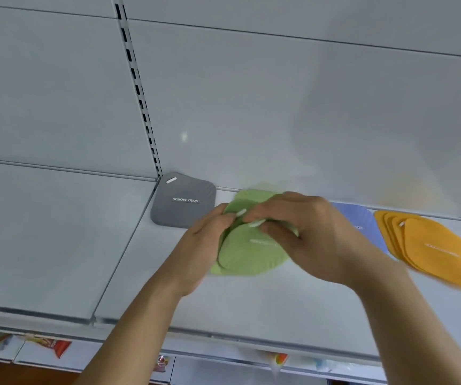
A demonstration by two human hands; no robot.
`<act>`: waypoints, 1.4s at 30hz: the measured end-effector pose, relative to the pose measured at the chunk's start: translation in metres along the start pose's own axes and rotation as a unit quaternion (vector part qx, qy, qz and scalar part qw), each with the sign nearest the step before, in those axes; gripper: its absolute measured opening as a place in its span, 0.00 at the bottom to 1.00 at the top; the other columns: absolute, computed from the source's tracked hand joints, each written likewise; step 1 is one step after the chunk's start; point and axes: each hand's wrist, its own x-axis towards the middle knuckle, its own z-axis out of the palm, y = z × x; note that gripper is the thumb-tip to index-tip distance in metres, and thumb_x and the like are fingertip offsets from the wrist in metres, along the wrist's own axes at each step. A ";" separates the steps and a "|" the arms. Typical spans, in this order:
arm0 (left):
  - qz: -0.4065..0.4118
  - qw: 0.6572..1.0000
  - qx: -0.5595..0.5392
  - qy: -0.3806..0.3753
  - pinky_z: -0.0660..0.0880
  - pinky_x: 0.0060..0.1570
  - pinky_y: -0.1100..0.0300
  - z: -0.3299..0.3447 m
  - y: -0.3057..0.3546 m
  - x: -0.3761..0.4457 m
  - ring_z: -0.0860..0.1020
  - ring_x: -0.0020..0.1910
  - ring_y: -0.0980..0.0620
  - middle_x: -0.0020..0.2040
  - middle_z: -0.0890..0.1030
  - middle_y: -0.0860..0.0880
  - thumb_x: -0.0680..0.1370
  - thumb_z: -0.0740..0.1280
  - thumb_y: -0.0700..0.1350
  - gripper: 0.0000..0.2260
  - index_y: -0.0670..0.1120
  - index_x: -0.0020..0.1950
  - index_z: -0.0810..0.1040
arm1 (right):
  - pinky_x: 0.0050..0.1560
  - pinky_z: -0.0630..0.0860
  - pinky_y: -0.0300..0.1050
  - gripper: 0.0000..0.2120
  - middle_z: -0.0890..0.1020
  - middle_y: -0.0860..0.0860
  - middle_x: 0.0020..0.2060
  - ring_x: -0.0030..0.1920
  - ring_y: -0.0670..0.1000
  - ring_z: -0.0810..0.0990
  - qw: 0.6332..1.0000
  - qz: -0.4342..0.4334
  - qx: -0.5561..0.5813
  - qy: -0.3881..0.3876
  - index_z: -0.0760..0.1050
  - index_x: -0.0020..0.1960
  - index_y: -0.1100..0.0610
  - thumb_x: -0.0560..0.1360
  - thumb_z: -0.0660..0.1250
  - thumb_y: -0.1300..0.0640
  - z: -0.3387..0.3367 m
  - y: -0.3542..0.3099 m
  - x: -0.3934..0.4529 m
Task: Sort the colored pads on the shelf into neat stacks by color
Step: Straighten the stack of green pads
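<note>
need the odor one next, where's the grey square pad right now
In the head view, the grey square pad lies flat at the shelf's back-left corner, beside the slotted upright, just left of the green round pads both hands are holding.

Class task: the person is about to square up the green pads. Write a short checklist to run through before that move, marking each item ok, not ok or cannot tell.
1. Both hands on the green rounded fabric pads: ok; left hand and right hand grip them.
2. Green pads aligned: not ok, fanned.
3. Orange pads neat: not ok, splayed.
4. Grey square pad clear of the green: ok.
5. Blue pad stack neat: cannot tell, mostly hidden.
</note>
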 end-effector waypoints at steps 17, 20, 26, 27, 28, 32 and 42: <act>0.081 0.988 0.129 -0.009 0.78 0.63 0.53 -0.004 -0.018 -0.008 0.83 0.61 0.54 0.59 0.86 0.53 0.84 0.64 0.59 0.15 0.54 0.65 0.80 | 0.51 0.77 0.43 0.10 0.81 0.47 0.51 0.51 0.51 0.80 0.985 0.052 -0.021 0.165 0.82 0.54 0.56 0.74 0.75 0.63 0.054 0.002 0.000; 0.106 0.986 0.120 0.041 0.78 0.58 0.58 -0.007 -0.019 -0.007 0.84 0.58 0.56 0.56 0.87 0.55 0.84 0.64 0.54 0.12 0.53 0.62 0.82 | 0.53 0.76 0.38 0.11 0.82 0.46 0.52 0.51 0.48 0.80 0.976 0.100 0.000 0.195 0.83 0.56 0.54 0.75 0.77 0.56 0.050 0.013 -0.005; 0.111 0.984 0.096 0.105 0.75 0.54 0.67 -0.024 -0.020 -0.008 0.83 0.56 0.64 0.54 0.87 0.61 0.82 0.64 0.55 0.12 0.54 0.61 0.83 | 0.54 0.75 0.53 0.20 0.85 0.55 0.55 0.58 0.62 0.80 0.899 0.415 -0.127 0.057 0.79 0.63 0.55 0.78 0.70 0.43 0.060 0.069 -0.022; 0.110 0.984 0.087 0.107 0.75 0.56 0.65 -0.025 -0.020 -0.008 0.83 0.57 0.62 0.55 0.87 0.60 0.83 0.64 0.55 0.12 0.55 0.62 0.83 | 0.54 0.75 0.54 0.22 0.84 0.56 0.56 0.60 0.63 0.77 0.889 0.432 -0.146 0.025 0.78 0.64 0.56 0.78 0.68 0.41 0.066 0.068 -0.022; 0.109 0.985 0.079 0.111 0.76 0.57 0.62 -0.025 -0.021 -0.008 0.83 0.58 0.61 0.56 0.87 0.59 0.83 0.64 0.54 0.11 0.54 0.62 0.83 | 0.55 0.74 0.54 0.23 0.83 0.55 0.56 0.61 0.63 0.75 0.884 0.440 -0.157 0.012 0.77 0.64 0.56 0.78 0.68 0.40 0.072 0.066 -0.022; 0.101 0.984 0.061 0.130 0.78 0.61 0.54 -0.027 -0.024 -0.008 0.83 0.59 0.56 0.56 0.87 0.55 0.83 0.65 0.55 0.12 0.53 0.62 0.83 | 0.56 0.71 0.53 0.22 0.81 0.55 0.58 0.63 0.61 0.72 0.880 0.454 -0.138 0.034 0.75 0.67 0.55 0.77 0.70 0.46 0.087 0.065 -0.013; 0.096 0.982 0.060 0.154 0.77 0.57 0.57 -0.028 -0.025 -0.009 0.83 0.56 0.59 0.54 0.87 0.57 0.84 0.65 0.53 0.10 0.54 0.60 0.83 | 0.47 0.70 0.53 0.17 0.80 0.56 0.50 0.51 0.63 0.76 0.885 0.413 -0.169 0.133 0.76 0.61 0.59 0.73 0.66 0.65 0.101 0.059 -0.012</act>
